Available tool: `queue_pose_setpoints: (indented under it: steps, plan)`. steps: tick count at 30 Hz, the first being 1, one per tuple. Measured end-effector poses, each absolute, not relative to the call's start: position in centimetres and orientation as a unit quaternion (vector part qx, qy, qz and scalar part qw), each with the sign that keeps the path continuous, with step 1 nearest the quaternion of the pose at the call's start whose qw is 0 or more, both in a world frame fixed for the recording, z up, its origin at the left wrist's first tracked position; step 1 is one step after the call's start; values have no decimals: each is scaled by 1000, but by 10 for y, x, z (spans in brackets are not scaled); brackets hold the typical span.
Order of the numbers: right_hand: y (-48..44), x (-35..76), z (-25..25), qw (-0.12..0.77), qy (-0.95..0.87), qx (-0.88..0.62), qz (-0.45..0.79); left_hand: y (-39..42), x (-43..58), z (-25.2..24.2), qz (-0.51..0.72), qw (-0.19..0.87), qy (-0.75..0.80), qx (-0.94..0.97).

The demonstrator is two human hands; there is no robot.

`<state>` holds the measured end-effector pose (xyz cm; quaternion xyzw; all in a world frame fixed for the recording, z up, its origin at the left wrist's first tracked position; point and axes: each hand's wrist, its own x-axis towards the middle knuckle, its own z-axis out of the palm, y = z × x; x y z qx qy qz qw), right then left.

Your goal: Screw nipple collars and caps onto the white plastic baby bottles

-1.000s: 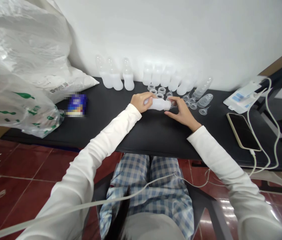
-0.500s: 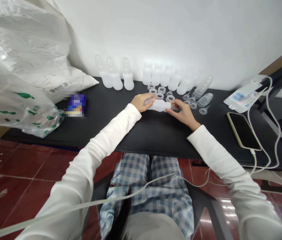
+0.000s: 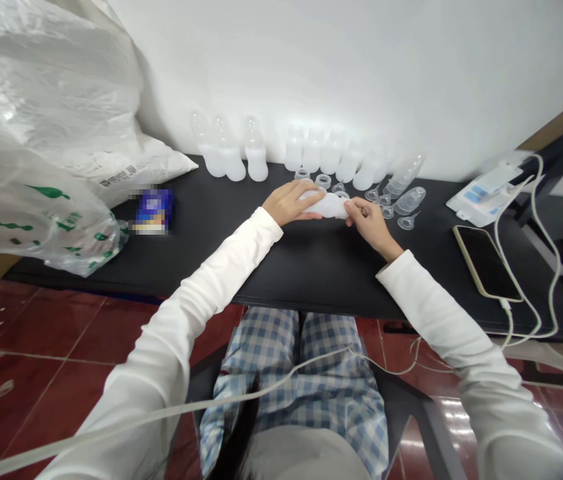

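A frosted white baby bottle [image 3: 331, 206] lies on its side in my hands, just above the table. My left hand [image 3: 292, 202] is wrapped over its left part, fingers across the top. At the bottle's right end, the fingers of my right hand [image 3: 367, 221] are curled and pinch the neck. Whether a small part sits between those fingertips is hidden. Right behind the bottle lie clear collar rings [image 3: 324, 181]. Several clear bottle nipples [image 3: 406, 221] lie to the right of my right hand.
Several white bottles [image 3: 312, 150] stand along the wall, and 3 capped bottles [image 3: 256, 150] stand farther left. Clear caps [image 3: 410, 200] lie at right. A phone [image 3: 487, 262] with a white cable [image 3: 556, 267] rests at the right edge. Plastic bags [image 3: 36, 213] and a blue pack [image 3: 154, 210] occupy the left.
My left hand has slid further over the bottle, its fingers now spread across it. My right fingers have curled in tighter at the neck end. The bottle has shifted slightly right.
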<state>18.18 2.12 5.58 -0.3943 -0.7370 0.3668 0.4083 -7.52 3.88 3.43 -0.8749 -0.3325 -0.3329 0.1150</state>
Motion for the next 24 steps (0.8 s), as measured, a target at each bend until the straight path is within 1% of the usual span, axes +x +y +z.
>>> queue_pose_setpoints:
  steps: [10,14,17,21,24]
  plan:
    - [29,180,53,439,-698,-401,399,45,-65,29,-323,136,-318,-881]
    - [30,183,52,427,-711,-405,385,47,-66,27,-319,143,-310,-884]
    - [31,188,51,404,-755,-419,302,47,-71,27,-336,139,-315,-877]
    - [38,203,53,379,-816,-425,102,45,-76,30,-348,117,-362,-857]
    - [49,223,62,406,-775,-483,-47,43,-77,32,-358,108,-390,-842]
